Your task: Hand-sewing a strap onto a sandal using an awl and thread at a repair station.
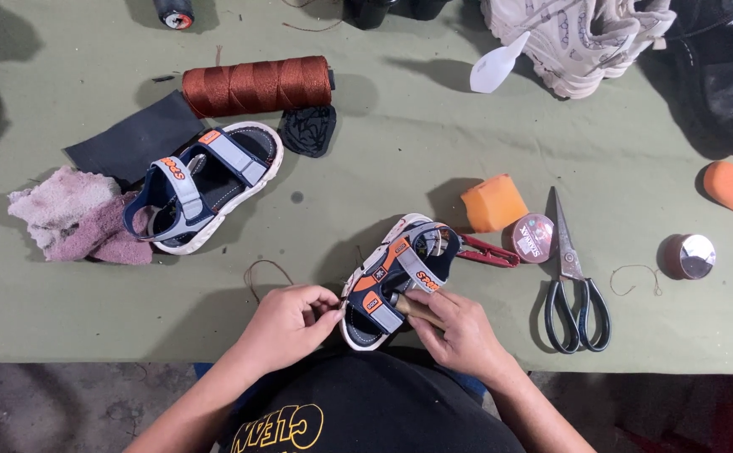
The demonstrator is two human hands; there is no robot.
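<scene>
At the table's near edge, the child's sandal [396, 281] stands tipped for access. The right hand [463, 331] grips what looks like a wooden-handled awl [417, 309] inside it; the left hand [286, 323] pinches brown thread [266, 267] taut beside the sole.

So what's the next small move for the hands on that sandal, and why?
Probably draw the thread taut. The left hand pinches brown thread at the edge of the sandal, a slack loop lies on the table, and the right hand steadies the sandal with a wooden-handled tool.
</scene>
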